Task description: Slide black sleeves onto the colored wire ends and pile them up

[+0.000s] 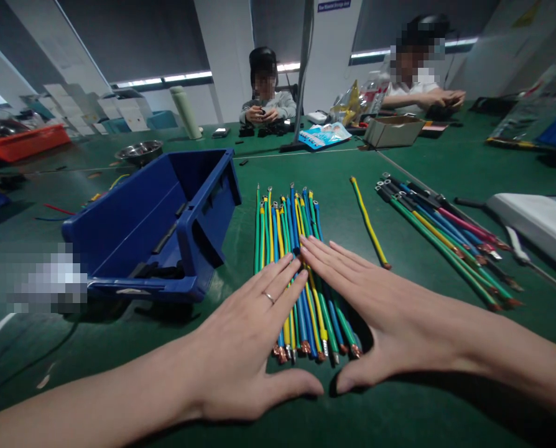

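Side by side on the green table lies a row of cut cables (313,298) in green, yellow and blue. Ring lugs sit on some far ends, and bare copper strands show at the near ends. Across the left part of the row my left hand (240,330) lies flat, a ring on one finger, thumb stretched out. My right hand (375,305) rests over the right part, fingers straight and together, thumb apart. The fingertips of both hands come close together over the middle cables. To the right lies a single yellow-green cable (367,218), apart from the row.
A blue bin (133,218) with black pieces stands at left. Another bundle of cables (446,236) lies at right, beside a white device (534,218). Farther back are a metal bowl (139,151), a cardboard box (393,131) and a green bottle (185,112). Two people sit across the table.
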A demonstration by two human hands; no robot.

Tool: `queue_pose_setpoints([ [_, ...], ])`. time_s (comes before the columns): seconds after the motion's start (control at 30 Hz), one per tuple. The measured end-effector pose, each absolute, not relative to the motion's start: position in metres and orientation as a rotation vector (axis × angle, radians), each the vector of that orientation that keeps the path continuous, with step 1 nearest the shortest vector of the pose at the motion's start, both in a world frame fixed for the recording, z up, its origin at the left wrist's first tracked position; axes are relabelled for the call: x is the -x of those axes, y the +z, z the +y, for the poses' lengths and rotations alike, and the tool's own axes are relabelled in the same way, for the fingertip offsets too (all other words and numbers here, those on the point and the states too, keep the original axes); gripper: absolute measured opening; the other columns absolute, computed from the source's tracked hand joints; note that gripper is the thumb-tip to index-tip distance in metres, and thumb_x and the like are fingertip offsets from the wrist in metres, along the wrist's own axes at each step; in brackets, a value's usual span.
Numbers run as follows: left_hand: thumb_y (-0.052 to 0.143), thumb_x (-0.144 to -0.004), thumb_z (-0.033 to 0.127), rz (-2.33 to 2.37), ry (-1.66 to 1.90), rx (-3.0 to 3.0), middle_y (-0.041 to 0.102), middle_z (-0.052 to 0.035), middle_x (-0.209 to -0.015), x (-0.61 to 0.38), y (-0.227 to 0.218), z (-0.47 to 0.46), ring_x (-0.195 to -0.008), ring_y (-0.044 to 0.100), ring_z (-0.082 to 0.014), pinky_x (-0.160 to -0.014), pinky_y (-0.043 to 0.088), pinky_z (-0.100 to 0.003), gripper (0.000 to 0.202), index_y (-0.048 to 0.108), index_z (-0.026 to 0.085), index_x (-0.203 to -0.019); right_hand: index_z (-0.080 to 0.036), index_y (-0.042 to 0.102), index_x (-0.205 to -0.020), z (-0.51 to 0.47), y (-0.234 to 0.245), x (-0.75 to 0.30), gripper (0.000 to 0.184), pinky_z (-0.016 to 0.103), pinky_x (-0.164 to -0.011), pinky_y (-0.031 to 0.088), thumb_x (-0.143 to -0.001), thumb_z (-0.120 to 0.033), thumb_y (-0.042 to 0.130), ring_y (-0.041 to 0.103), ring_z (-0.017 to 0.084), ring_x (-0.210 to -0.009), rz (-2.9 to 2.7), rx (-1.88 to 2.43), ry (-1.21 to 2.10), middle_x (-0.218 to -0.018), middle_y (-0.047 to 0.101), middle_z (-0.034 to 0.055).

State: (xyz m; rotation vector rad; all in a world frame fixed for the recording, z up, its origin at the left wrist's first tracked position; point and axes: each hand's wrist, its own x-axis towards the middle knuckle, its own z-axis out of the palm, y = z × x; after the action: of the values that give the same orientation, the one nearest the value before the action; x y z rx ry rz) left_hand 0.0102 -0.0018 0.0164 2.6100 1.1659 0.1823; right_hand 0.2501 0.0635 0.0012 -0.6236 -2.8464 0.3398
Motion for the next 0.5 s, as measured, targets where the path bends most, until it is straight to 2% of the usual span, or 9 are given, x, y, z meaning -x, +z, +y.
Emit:
queue_pose_setpoints([
  [0.07,0.048,-0.090,0.066,1.199,0.125,-2.578,0.006,-0.0204,-0.162,-0.010,0.015,-0.001,-0.151,0.006,-0.0282,-0.121,0.019,-0.048,0.097,0.012,0.004,-0.155,0.001,0.012,-0.153,0.063,0.001,-0.249,0.122,0.041,-0.121,0.010,-0.072,-0.078,0.057,0.014,0.027,-0.149,-2.871,0.625,0.363,-0.160,0.010,0.0199],
  [0.17,0.046,-0.094,0.061,1.189,0.103,-2.577,0.006,-0.0183,-0.162,-0.012,0.016,-0.001,-0.151,0.007,-0.0267,-0.121,0.019,-0.047,0.089,0.013,0.005,-0.155,0.001,0.015,-0.153,0.060,0.002,-0.247,0.117,0.042,-0.120,0.018,-0.074,-0.073,0.060,0.017,0.028,-0.148,-2.882,0.673,0.383,-0.160,0.012,0.0194],
  [0.33,0.047,-0.095,0.058,1.163,0.113,-2.585,0.014,-0.0209,-0.160,-0.014,0.018,-0.001,-0.150,0.013,-0.0287,-0.121,0.022,-0.047,0.085,0.024,0.001,-0.152,-0.003,0.017,-0.154,0.053,0.006,-0.245,0.108,0.043,-0.118,0.026,-0.075,-0.060,0.065,0.020,0.029,-0.147,-2.864,0.744,0.399,-0.160,0.016,0.0167],
  [0.5,0.054,-0.092,0.057,1.144,0.162,-2.573,0.021,-0.0228,-0.158,-0.015,0.019,-0.002,-0.148,0.019,-0.0305,-0.121,0.023,-0.047,0.084,0.031,-0.001,-0.149,-0.004,0.018,-0.154,0.053,0.005,-0.244,0.107,0.042,-0.118,0.027,-0.075,-0.059,0.065,0.023,0.029,-0.146,-2.842,0.720,0.373,-0.159,0.019,0.0161],
])
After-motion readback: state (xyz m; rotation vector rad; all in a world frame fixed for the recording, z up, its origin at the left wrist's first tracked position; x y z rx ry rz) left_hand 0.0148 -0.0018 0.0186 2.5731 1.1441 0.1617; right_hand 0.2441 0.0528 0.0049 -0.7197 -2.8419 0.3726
